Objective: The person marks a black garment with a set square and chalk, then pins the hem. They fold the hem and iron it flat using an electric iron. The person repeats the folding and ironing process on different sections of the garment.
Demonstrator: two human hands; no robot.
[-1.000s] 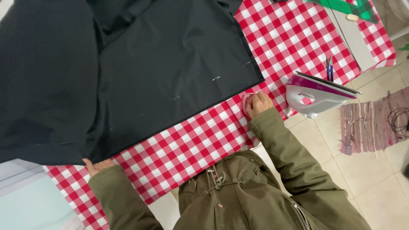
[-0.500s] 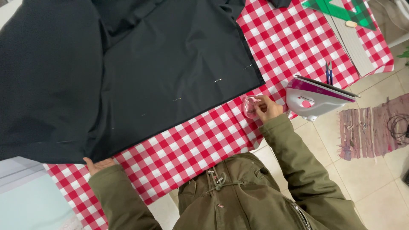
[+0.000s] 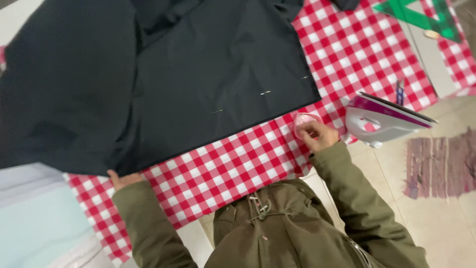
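1. Your olive-green jacket (image 3: 277, 233) fills the near edge of the view at 6 o'clock, with both sleeves reaching up onto the table.
2. Your left hand (image 3: 124, 178) rests at 8 o'clock on the red-and-white checked tablecloth (image 3: 233, 164), touching the near hem of the dark fabric (image 3: 163, 84). Only the fingers show past the cuff; I cannot tell whether they pinch the hem or merely lie against it.
3. Your right hand (image 3: 319, 135) sits at 4 o'clock at the table's near edge, fingers curled down into a small round pink container (image 3: 303, 120). Whether anything is pinched between the fingertips is hidden.
4. The container stands on the tablecloth just beside the fabric's near right corner, apart from it.
5. A white and magenta steam iron (image 3: 382, 119) stands at 3 o'clock, just beside your right hand, overhanging the table's edge.
6. The fabric covers the centre through 10 o'clock. Three pins (image 3: 266, 92) lie in a line near its right hem.
7. A green set square (image 3: 421, 15) lies at 1 o'clock on the far corner.
8. A striped rug (image 3: 441, 164) lies on the tiled floor at 4 o'clock.
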